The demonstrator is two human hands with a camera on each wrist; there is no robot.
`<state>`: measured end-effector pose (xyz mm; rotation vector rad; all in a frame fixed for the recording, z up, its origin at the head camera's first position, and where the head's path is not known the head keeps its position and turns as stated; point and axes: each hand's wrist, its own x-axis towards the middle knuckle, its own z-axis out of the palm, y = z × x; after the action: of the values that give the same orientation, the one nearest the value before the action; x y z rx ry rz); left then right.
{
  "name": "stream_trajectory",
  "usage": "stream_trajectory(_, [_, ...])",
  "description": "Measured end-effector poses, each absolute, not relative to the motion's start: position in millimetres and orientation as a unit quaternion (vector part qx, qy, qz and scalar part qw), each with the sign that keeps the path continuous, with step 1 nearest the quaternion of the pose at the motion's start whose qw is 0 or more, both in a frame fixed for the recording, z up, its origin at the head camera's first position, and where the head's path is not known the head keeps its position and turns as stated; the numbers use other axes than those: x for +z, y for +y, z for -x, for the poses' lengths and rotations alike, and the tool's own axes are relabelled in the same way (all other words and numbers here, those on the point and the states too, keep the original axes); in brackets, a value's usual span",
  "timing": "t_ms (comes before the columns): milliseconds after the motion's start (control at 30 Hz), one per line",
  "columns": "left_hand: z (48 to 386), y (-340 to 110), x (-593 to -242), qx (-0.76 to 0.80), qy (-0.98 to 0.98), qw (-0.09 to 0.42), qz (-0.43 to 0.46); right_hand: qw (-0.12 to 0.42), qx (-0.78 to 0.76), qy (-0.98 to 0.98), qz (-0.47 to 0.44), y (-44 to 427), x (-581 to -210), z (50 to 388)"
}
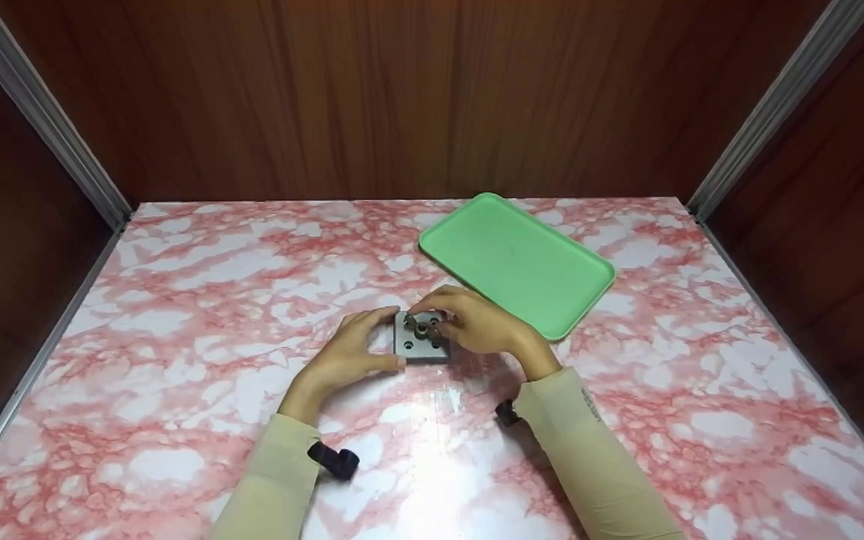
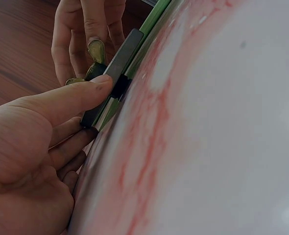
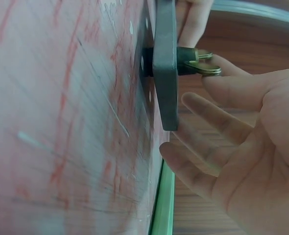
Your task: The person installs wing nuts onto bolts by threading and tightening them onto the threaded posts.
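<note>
A square grey metal plate (image 1: 421, 352) with holes near its corners lies at the middle of the table. From its centre rises a dark threaded-looking post bearing a brass-coloured wing nut (image 3: 203, 68). My left hand (image 1: 349, 352) grips the plate by opposite edges, thumb on the near side and fingers on the far side. Over the top, my right hand (image 1: 481, 322) pinches the wings of the nut between thumb and index finger, its other fingers spread loosely beside the plate. A short dark stub shows beneath the plate, which stands slightly above the table in the right wrist view.
Behind and to the right of the plate sits a green tray (image 1: 511, 251), set at an angle. The table (image 1: 177, 337) has a red and white marbled top. Brown wood-look panels (image 1: 402, 97) close off the back and both sides.
</note>
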<state>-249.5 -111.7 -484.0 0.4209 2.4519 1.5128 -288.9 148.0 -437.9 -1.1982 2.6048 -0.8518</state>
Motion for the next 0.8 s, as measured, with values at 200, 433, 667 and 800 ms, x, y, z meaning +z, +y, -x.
stream_trajectory(200, [249.8, -111.9, -484.6, 0.518, 0.836, 0.115, -0.144, 0.079, -0.289, 0.871, 0.390, 148.1, -437.4, 287.9])
stream_trajectory(433, [249.8, -112.5, -485.6, 0.527, 0.830, 0.121, -0.138, 0.080, -0.286, 0.874, 0.385, 149.5, -437.3, 287.2])
stream_trajectory(667, [249.5, -113.0, -485.0, 0.531, 0.827, 0.121, -0.139, 0.085, -0.290, 0.875, 0.378, 150.4, -437.4, 287.7])
stream_trajectory(800, [250.0, -112.8, -485.6, 0.526, 0.830, 0.120, -0.142, 0.095, -0.294, 0.877, 0.367, 151.1, -436.9, 287.6])
